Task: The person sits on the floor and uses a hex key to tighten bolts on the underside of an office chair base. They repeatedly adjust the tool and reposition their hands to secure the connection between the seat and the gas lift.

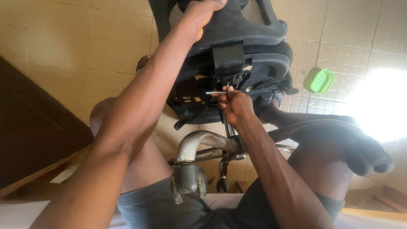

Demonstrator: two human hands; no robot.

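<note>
1. Head view, floor: pale yellow-beige tiled floor [85,46] with a fine textured pattern fills most of the scene. A patch of very bright glare [381,104] washes out the tiles at the right edge.
2. Head view, room edges: a dark brown panel [29,135] runs diagonally along the left side, with a lighter wooden strip at its lower border. More wooden trim shows at the bottom right corner.
3. Head view, loose thing: a small green container [322,81] lies on the tiles to the right of the chair, well apart from both hands.
4. Head view, chair: a black office chair [237,38] lies tipped over on the floor between the person's knees, its underside and mechanism turned up. Its chrome star base [203,142] points toward the camera, with a black caster [188,178] nearest the lens.
5. Head view, left hand [201,15]: its grip is closed over the upper edge of the chair's black plastic shell, fingers curled around the rim.
6. Head view, right hand [235,106]: its grip pinches a thin metal tool [216,92], seemingly a hex key, just beside the seat mechanism. The short silver end sticks out leftward from the fingers.
7. Head view, person: seated, in dark grey shorts [169,210], bare knees on either side of the chair base.
</note>
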